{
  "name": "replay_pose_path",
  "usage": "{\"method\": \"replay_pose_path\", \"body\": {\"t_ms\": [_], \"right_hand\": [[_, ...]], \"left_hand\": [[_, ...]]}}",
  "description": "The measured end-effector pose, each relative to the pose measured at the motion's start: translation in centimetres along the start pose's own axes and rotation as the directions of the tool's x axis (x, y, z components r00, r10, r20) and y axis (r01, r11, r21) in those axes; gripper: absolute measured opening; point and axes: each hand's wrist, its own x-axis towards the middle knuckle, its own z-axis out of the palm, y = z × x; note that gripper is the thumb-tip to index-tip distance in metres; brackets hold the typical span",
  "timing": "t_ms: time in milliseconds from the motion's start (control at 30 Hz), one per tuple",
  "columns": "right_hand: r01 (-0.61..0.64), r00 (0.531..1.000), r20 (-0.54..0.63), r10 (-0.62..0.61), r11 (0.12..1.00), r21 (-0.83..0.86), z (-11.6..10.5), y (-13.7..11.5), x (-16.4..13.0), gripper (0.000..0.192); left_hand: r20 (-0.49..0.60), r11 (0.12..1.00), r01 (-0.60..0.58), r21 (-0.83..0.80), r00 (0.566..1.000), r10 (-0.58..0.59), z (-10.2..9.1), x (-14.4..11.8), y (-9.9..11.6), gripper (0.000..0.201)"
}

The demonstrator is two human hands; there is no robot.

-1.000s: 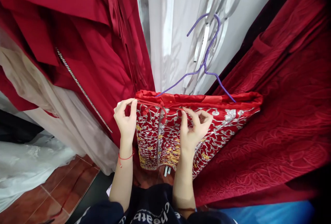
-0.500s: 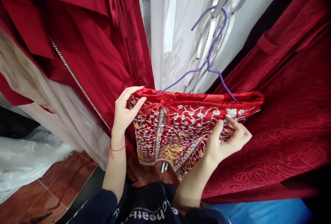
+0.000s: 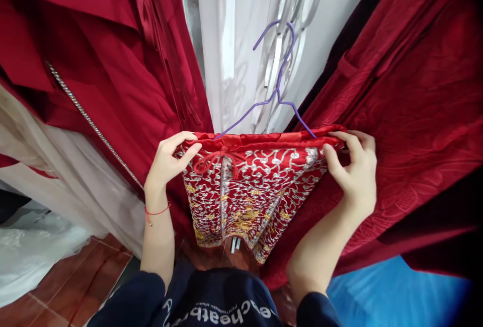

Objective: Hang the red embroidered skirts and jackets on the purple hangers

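A red embroidered skirt (image 3: 241, 191) with silver and gold patterns hangs in front of me, its satin waistband stretched level. My left hand (image 3: 169, 158) pinches the left end of the waistband between thumb and fingers. At the opposite end, my right hand (image 3: 352, 166) grips the waistband, thumb in front and fingers over the top edge. A purple wire hanger (image 3: 278, 85) rises out of the waist opening, its lower part hidden inside the skirt. Near the left side, a red drawstring bow (image 3: 222, 161) is tied at the waistband.
Dark red garments hang on the left (image 3: 113, 65) and a patterned red one (image 3: 407, 131) on the right. White panels (image 3: 234, 30) stand behind the hanger. Pale fabric (image 3: 45, 246) reaches the tiled floor (image 3: 71, 276) at lower left. Something blue (image 3: 396, 292) lies at lower right.
My right hand has moved from the skirt's front up to the right end of the waistband and taken hold there. The left hand keeps its grip. The hanger appears farther left.
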Motion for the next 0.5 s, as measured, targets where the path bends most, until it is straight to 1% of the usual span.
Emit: {"method": "replay_pose_path", "body": {"t_ms": [67, 133, 200, 233, 267, 333, 367, 433, 467, 500], "right_hand": [[0.024, 0.999, 0.048, -0.024, 1.0, 0.004, -0.6, 0.3, 0.5, 0.027], [0.076, 0.997, 0.016, -0.077, 0.996, 0.038, -1.0, 0.5, 1.0, 0.014], [0.122, 0.992, -0.025, -0.12, 0.987, 0.103, -1.1, 1.0, 1.5, 0.011], [0.118, 0.993, -0.025, -0.116, 0.983, 0.142, -1.0, 1.4, 1.8, 0.012], [0.093, 0.996, -0.011, -0.093, 0.979, 0.179, -0.8, 1.9, 2.0, 0.012], [-0.01, 1.0, 0.011, 0.008, 0.977, 0.215, -0.1, 2.9, 2.7, 0.012], [-0.057, 0.998, 0.003, 0.057, 0.975, 0.216, 0.3, 3.3, 3.0, 0.011], [-0.103, 0.993, -0.035, 0.114, 0.969, 0.223, 0.9, 3.6, 3.6, 0.015], [-0.103, 0.992, -0.05, 0.118, 0.965, 0.242, 1.0, 3.5, 3.8, 0.018], [-0.089, 0.992, -0.059, 0.109, 0.958, 0.271, 1.0, 3.1, 3.9, 0.022]], "left_hand": [[-0.056, 1.0, -0.006, -0.002, 0.998, 0.006, 0.3, 0.3, 0.0, 0.016], [-0.176, 0.999, -0.04, -0.003, 0.984, 0.039, 1.0, 0.6, 0.0, 0.015], [-0.315, 0.998, -0.07, 0.009, 0.946, 0.069, 1.9, 0.8, 0.0, 0.015], [-0.369, 0.998, -0.06, 0.021, 0.927, 0.064, 2.4, 0.9, 0.0, 0.016], [-0.41, 0.999, -0.032, 0.031, 0.911, 0.042, 2.7, 0.9, 0.0, 0.018], [-0.474, 0.998, 0.052, 0.025, 0.88, -0.034, 3.2, 1.2, -0.1, 0.022], [-0.505, 0.996, 0.084, 0.003, 0.86, -0.071, 3.3, 1.4, -0.3, 0.023], [-0.55, 0.991, 0.094, -0.097, 0.825, -0.132, 3.2, 1.9, -0.6, 0.025], [-0.551, 0.983, 0.078, -0.168, 0.819, -0.159, 3.0, 2.1, -0.8, 0.026], [-0.526, 0.968, 0.069, -0.243, 0.829, -0.191, 2.6, 2.4, -1.1, 0.028]]}}
